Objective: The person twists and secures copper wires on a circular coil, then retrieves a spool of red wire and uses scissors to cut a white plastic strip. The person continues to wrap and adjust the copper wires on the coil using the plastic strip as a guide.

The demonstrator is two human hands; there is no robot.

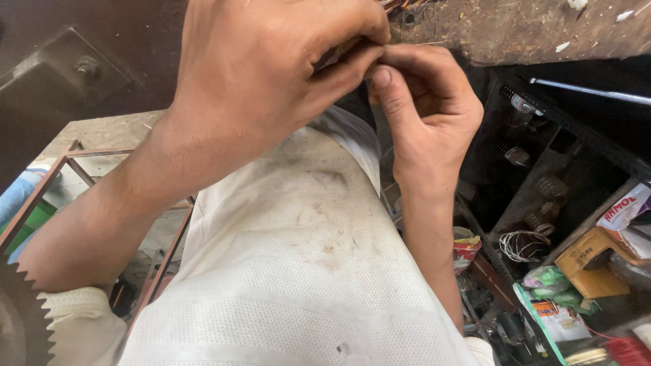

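Observation:
My left hand [264, 68] and my right hand [424, 102] meet at the top centre, fingertips pressed together on a small thin object that looks like fine wire; most of it is hidden by the fingers. A few copper-coloured wire strands [400, 4] show just above the hands at the edge of a dirty workbench [529, 30]. Below the hands lies my knee in stained white cloth [305, 257].
A rusty metal frame [47, 183] stands at the left, with a toothed saw blade [24, 305] at the bottom left corner. Dark shelves [583, 135] at the right hold coiled wire [519, 244], a cardboard box [597, 261], packets and small parts.

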